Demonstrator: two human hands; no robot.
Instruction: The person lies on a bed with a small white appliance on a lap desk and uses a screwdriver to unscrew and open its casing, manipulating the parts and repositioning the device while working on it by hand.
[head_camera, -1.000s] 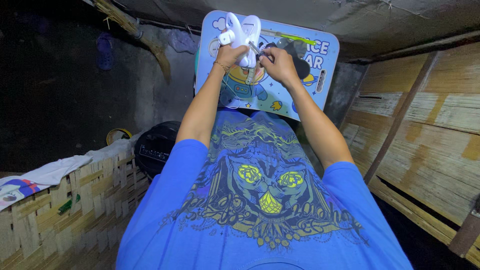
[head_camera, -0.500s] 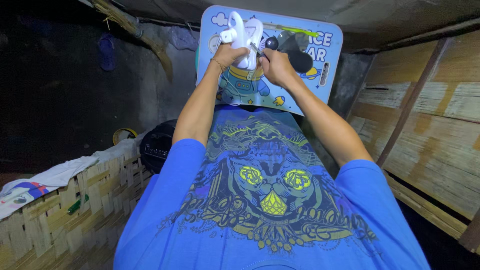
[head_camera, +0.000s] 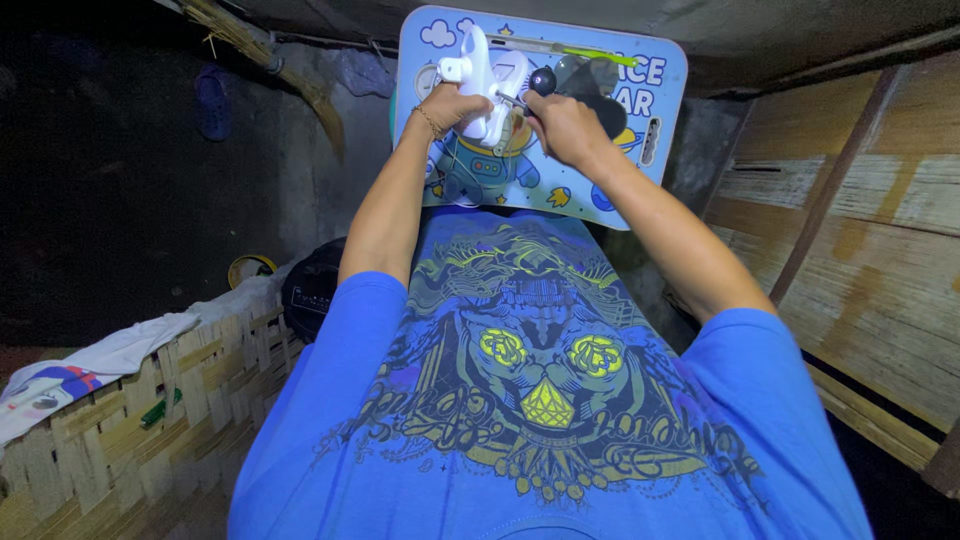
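- Underneath, a blue cartoon-printed lap table (head_camera: 620, 170), amid woven bamboo walls (head_camera: 880, 230).
- Left hand (head_camera: 452, 108) wrapped tight around white plastic device (head_camera: 485, 80), upright on table.
- Right hand (head_camera: 556, 125) pinched shut on black-handled screwdriver (head_camera: 535, 88), tip touching device.

A dim room: a woven bamboo wall (head_camera: 880, 250) with wooden battens fills the right of the frame, a low woven bamboo partition (head_camera: 130, 430) draped with cloth (head_camera: 110, 355) stands lower left, darkness behind.
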